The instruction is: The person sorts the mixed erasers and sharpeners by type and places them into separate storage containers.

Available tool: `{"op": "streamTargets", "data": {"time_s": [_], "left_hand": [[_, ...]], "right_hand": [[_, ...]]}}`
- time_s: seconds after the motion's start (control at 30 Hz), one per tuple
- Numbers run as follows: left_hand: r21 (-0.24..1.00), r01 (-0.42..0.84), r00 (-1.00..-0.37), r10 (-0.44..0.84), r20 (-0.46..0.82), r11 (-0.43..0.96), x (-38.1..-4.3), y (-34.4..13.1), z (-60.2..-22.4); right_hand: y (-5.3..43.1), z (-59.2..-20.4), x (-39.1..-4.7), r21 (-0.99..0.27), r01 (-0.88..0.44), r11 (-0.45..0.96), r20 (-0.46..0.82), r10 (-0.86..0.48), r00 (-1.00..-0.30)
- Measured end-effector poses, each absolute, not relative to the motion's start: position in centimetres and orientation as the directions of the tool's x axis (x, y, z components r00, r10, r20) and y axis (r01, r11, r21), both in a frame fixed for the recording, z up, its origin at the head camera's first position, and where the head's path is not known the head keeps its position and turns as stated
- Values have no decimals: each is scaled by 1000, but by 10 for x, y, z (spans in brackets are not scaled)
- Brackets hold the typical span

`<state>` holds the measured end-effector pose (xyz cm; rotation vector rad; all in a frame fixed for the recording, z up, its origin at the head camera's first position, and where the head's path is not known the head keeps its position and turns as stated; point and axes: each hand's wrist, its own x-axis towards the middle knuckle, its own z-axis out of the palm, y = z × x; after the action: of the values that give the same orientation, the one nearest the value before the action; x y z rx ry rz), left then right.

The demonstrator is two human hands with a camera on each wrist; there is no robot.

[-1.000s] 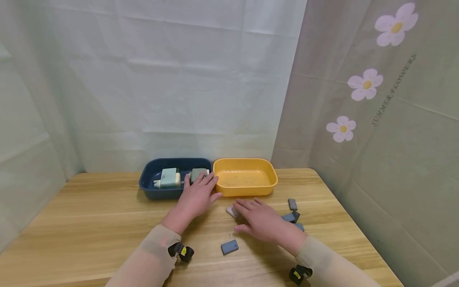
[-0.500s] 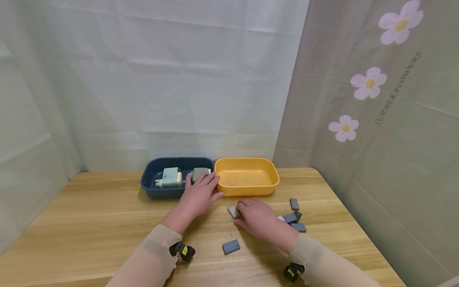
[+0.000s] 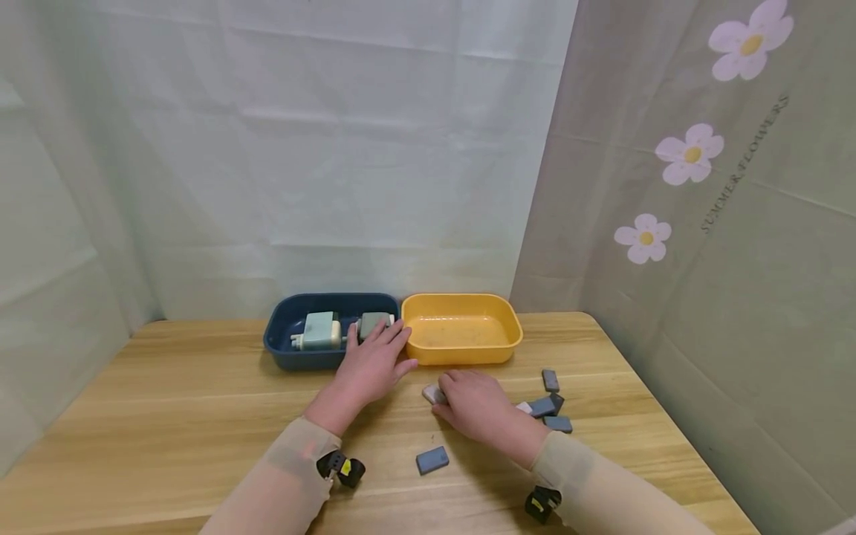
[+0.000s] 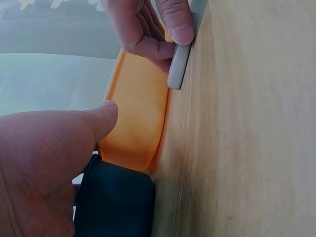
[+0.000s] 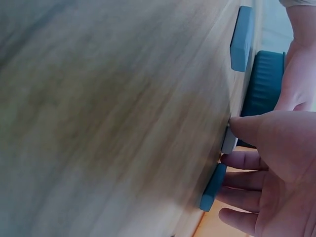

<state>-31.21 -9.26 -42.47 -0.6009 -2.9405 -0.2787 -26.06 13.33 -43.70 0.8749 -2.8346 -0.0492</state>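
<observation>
My right hand [image 3: 473, 405] is low over the table and pinches a flat light grey block [image 3: 431, 393] between thumb and forefinger. In the left wrist view the grey block [image 4: 178, 66] stands out past those fingertips, close to the wood. A blue-grey block [image 5: 213, 187] shows beside the other fingers in the right wrist view. My left hand [image 3: 371, 364] lies with spread fingers over the front right rim of the dark blue tray [image 3: 294, 360]. Inside that tray are a pale blue boxy toy piece [image 3: 319, 331] and a grey-green one [image 3: 371, 324], partly behind the fingers.
A yellow tray [image 3: 461, 357] stands right of the blue one. Another blue-grey block [image 3: 432, 460] lies nearer on the wooden table [image 3: 200, 416]. To the right lie several more blocks [image 3: 558, 424], among them a dark pointed piece [image 3: 557, 402]. Cloth curtains [image 3: 401, 186] close off the back and sides.
My right hand's fingers, stretched out over the grey block a second ago, have curled and now pinch it. The left hand stays on the blue tray's rim.
</observation>
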Motion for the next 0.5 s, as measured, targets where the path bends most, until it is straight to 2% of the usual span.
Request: {"op": "streamTargets", "data": {"time_s": [0.2,0.5], "left_hand": [[156,397,-914,374,158,905,-311,-93,-424],[183,390,-919,368,143,902,-310,-92,-422]], "right_hand": [[134,-435,-258,84,-566,820,169,-572,-803],[140,-436,-254,107,-607,788,254,-612,-749]]}}
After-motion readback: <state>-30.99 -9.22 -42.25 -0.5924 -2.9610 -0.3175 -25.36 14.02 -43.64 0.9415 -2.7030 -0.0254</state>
